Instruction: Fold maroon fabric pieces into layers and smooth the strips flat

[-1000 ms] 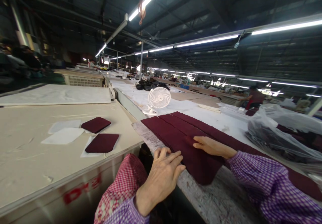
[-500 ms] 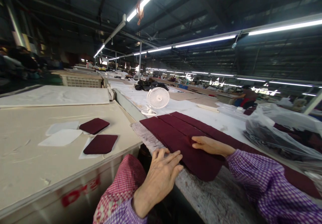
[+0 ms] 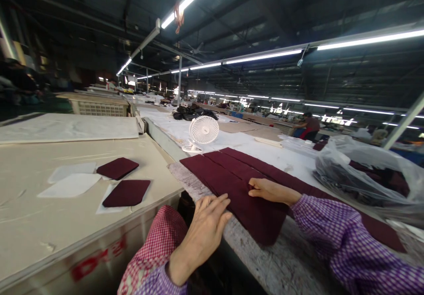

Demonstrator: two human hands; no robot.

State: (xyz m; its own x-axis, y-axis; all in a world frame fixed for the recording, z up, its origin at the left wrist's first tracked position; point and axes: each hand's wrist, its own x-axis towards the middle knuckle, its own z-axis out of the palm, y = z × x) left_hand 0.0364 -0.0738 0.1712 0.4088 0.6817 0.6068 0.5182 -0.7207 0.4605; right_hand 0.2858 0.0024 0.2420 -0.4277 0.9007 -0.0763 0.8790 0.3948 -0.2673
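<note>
Dark maroon fabric pieces (image 3: 228, 171) lie in long overlapping strips on the grey felt-like table edge (image 3: 195, 184). My left hand (image 3: 202, 228) is open, palm down, its fingertips at the near edge of the closest piece. Over that same piece, my right hand (image 3: 270, 192) is closed, thumb and forefinger pinched on the fabric; its other fingers are curled and partly hidden. The near rounded end of this piece hangs slightly over the grey surface.
Two maroon patches (image 3: 127, 193) and white sheets (image 3: 71, 185) lie on the cream-covered table at left. A white clip fan (image 3: 203, 130) stands beyond the fabric. On the right sits a clear plastic bag (image 3: 364, 167) with dark contents. A person (image 3: 309, 126) is far off.
My right fingers have curled tighter on the fabric. My left hand has drawn back slightly toward the piece's edge. The whole view has shifted a little.
</note>
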